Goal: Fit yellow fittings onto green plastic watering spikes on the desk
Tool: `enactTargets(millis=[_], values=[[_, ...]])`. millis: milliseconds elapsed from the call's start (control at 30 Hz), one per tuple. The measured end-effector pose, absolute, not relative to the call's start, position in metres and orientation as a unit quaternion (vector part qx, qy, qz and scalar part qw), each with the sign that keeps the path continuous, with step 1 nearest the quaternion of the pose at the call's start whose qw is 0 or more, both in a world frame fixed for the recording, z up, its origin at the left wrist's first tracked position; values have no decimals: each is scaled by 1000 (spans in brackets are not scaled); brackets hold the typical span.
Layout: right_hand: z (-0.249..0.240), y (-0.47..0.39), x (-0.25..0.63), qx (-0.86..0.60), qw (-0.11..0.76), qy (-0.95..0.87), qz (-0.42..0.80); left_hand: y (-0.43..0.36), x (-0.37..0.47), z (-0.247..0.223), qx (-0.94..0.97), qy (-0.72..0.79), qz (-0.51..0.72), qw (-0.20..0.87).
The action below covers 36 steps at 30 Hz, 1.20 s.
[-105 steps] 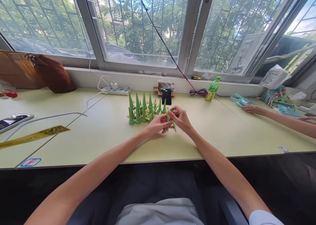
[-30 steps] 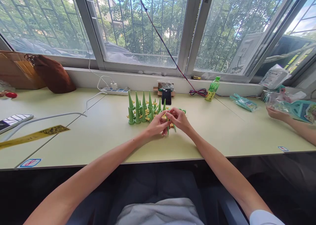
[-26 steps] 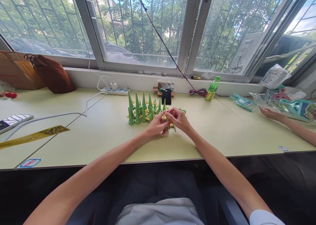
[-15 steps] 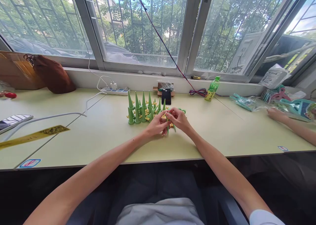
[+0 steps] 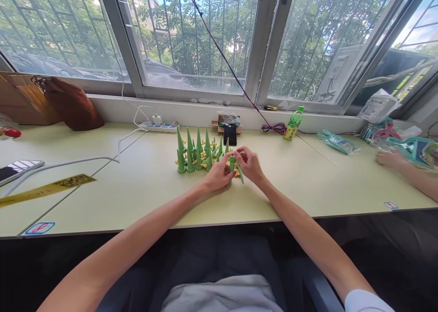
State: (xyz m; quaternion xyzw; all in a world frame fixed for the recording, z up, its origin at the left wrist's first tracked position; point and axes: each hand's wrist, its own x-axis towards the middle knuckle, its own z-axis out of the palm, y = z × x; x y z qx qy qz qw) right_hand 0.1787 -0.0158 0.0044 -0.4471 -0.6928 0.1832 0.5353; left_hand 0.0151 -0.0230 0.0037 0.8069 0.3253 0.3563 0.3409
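Stretched over the desk (image 5: 137, 189), the left hand (image 5: 218, 173) had its fingers wrapped round an upright green piece (image 5: 232, 165) near the green cones (image 5: 190, 160); the right hand (image 5: 251, 165) arched at its top, grip unclear

A light grey top (image 5: 226, 296), a pale sleeve (image 5: 362, 300) and dark legwear (image 5: 236, 252) are worn.

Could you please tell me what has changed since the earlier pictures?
A co-worker's hand has let go of the teal packet and moved right. In the left hand, a thicker green piece now shows where a thin point hung before; the right hand is still close to its top. The standing green cones, bottle and black phone stayed put.
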Motion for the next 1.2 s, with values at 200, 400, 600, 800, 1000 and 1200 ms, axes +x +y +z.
enactTargets(millis=[200, 400, 600, 800, 1000, 1200], values=[[2, -11, 183, -476, 563, -659, 151, -21, 14, 1, 815, 366, 329, 305], [4, -12, 182, -482, 554, -662, 148, -13, 14, -6, 822, 404, 321, 242], [4, -12, 181, -483, 545, -671, 142, -12, 14, -7, 828, 412, 290, 244], [4, -12, 182, -483, 537, -678, 137, -13, 15, -5, 828, 411, 287, 252], [3, -11, 182, -481, 536, -681, 134, -12, 15, -6, 824, 389, 344, 226], [3, -11, 182, -488, 530, -681, 133, -15, 15, -3, 842, 356, 363, 181]])
